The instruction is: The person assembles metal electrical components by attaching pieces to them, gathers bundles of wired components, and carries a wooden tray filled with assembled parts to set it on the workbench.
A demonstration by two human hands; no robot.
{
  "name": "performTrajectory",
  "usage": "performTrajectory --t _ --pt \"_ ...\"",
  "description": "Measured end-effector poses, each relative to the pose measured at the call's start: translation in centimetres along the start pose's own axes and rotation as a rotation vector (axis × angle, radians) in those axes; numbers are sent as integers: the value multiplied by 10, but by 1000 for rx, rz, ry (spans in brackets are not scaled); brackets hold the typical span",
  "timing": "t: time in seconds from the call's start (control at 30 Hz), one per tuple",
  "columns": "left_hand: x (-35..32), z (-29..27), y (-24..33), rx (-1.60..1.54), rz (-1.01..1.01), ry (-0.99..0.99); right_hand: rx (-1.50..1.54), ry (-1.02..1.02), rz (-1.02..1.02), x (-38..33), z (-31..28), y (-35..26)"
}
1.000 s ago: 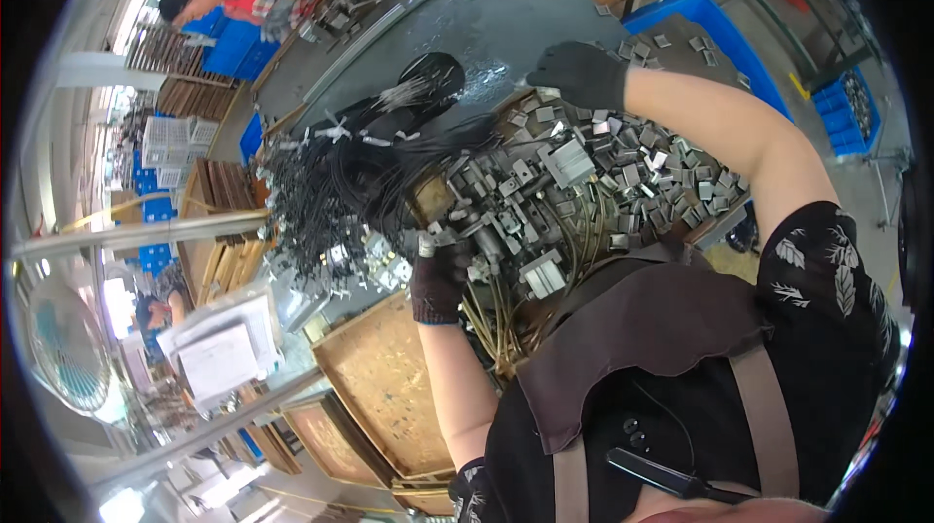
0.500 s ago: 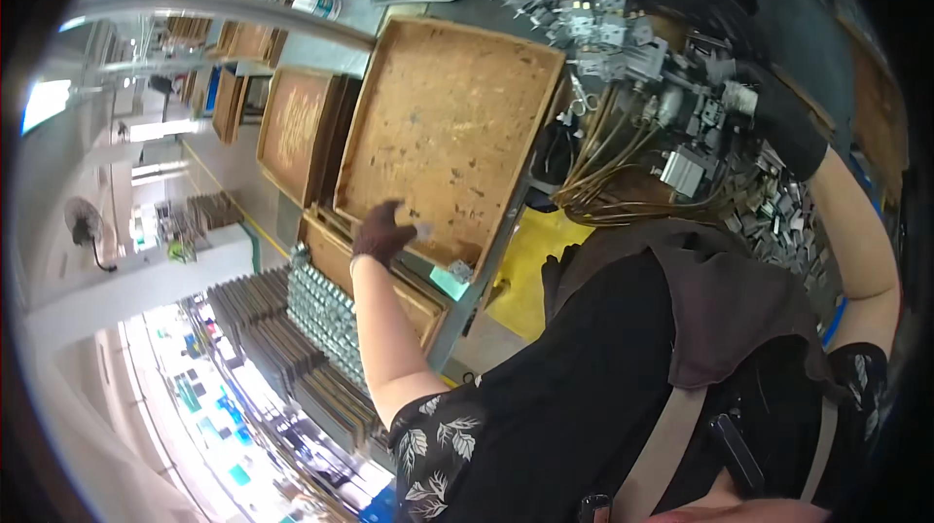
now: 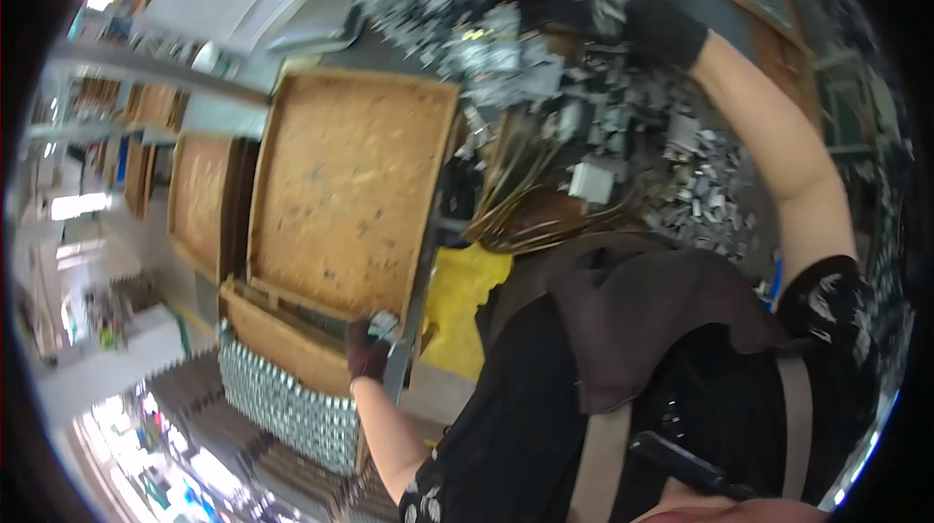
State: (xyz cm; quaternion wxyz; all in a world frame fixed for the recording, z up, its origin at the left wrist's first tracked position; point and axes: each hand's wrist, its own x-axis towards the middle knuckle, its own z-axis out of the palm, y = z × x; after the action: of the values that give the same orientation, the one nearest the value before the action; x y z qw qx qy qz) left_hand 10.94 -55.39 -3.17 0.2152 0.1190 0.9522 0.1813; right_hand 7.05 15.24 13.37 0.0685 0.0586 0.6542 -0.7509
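My left hand (image 3: 367, 353), in a dark brownish glove, is at the lower right corner of a shallow wooden tray (image 3: 350, 178). Its fingers are closed on a small silvery metal part (image 3: 383, 325) at the tray's rim. My right hand (image 3: 669, 34), in a dark glove, reaches far over a heap of small metal parts (image 3: 496, 41). A pale, silvery thing (image 3: 610, 2) shows at its fingers. Blur and the dark surroundings hide those fingers, so whether they grip it does not show.
Brown rods or tubes (image 3: 516, 207) lie between the heap and my lap, near a pale block (image 3: 591, 180). A yellow sheet (image 3: 457, 309) hangs beside the tray. Rows of metal parts (image 3: 292, 406) stand at the left, under another wooden tray (image 3: 277, 333). A grey post (image 3: 161, 71) crosses behind.
My left hand has moved from over the tray to its lower right corner and closed on the metal part there. My right arm has reached farther out over the heap. The whole view has shifted.
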Motion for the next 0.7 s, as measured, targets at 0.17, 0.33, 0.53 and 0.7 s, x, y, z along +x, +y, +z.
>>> performTrajectory --t 0.17,0.33,0.53,0.7 --pt "34 -56 88 -1111 -148 57 -482 37 200 -44 26 9" --pt "105 -77 251 -1630 287 -84 -1557 -118 -402 -91 38 23" --pt "153 -7 424 -1515 486 -769 -1701 -358 117 -126 29 50" --pt "184 41 475 -1056 533 -727 -1670 -215 -118 -140 -19 41"
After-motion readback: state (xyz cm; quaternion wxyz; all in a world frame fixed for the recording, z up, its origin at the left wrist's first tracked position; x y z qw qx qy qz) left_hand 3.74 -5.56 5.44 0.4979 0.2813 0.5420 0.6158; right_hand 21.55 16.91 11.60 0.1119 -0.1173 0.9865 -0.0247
